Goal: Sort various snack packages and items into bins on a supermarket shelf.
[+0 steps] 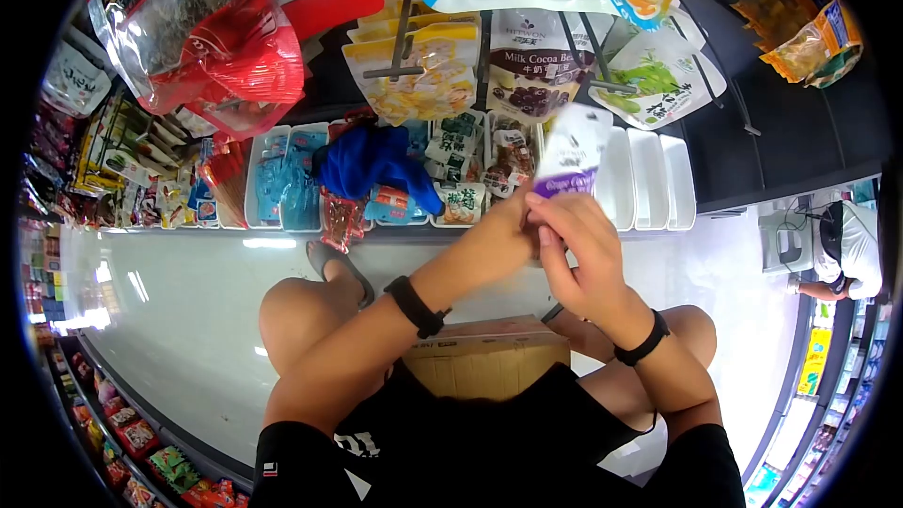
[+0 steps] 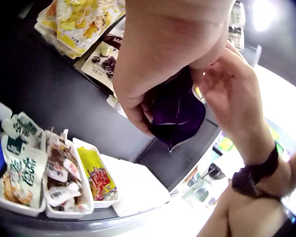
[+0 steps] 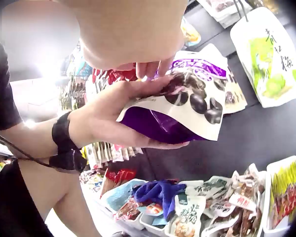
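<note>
A white and purple snack pouch (image 1: 569,155) with a grape cocoa label is held up in front of the shelf. My left hand (image 1: 513,230) grips it by the side; in the right wrist view its thumb lies on the printed front and its fingers run under the dark purple base. Close beside it is my right hand (image 1: 588,259), its fingertips at the pouch's edge by the left hand, with a gap between forefinger and thumb. The left wrist view shows the pouch's purple base (image 2: 177,116) between both hands.
White trays (image 1: 649,179) line the shelf front, several holding small wrapped snacks (image 1: 456,155). A blue cloth (image 1: 372,165) lies over some trays. Hanging pouches (image 1: 423,66) and metal hooks (image 1: 395,71) jut out above. A cardboard box (image 1: 489,367) stands between my knees. Another person (image 1: 851,249) is at the far right.
</note>
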Demonstrator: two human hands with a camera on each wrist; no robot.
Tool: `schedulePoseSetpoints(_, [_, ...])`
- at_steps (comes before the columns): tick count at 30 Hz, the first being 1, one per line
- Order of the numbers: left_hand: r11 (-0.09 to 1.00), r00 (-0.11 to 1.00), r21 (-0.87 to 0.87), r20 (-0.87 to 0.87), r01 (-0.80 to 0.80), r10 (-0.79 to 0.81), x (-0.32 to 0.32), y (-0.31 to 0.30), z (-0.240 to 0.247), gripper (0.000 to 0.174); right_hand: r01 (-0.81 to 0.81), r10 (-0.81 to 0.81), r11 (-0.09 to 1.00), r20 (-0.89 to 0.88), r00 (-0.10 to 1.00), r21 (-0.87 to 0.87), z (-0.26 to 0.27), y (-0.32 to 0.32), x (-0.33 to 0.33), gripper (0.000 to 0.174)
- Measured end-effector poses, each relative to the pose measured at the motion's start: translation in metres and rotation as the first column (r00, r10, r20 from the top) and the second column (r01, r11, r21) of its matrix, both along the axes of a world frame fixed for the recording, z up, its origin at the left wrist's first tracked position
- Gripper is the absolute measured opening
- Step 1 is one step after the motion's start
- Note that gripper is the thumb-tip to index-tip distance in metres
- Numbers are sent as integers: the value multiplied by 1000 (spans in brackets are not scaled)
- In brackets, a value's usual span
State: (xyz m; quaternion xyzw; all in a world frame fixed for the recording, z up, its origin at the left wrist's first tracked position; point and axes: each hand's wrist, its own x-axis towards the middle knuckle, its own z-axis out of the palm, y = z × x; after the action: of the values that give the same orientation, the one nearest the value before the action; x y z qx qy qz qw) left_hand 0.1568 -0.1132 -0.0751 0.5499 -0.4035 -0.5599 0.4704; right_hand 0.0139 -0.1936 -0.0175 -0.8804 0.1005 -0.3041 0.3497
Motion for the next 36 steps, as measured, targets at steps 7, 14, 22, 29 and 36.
schedulePoseSetpoints(7, [977, 917, -66, -362, -203, 166, 19, -8, 30, 53, 411, -396, 892, 113, 911, -190, 9, -40, 3, 57])
schedulePoseSetpoints(14, [986, 886, -33, -445, -166, 134, 16, -12, 25, 55, 108, -254, 834, 203, 946, 542, 5, -39, 12, 57])
schedulePoseSetpoints(22, [959, 816, -37, -535, -281, 218, 14, -17, 35, 47, 159, -270, 875, 190, 944, 456, 11, -43, 22, 54])
schedulePoseSetpoints(29, [953, 798, -50, -559, -300, 222, 12, -22, 37, 47, 206, -318, 886, 219, 922, 416, 2, -50, 29, 52])
schedulePoseSetpoints(36, [865, 858, -183, -332, -467, 393, 19, -33, 18, 48, 297, -362, 880, 119, 925, 370, 1, -75, 49, 53])
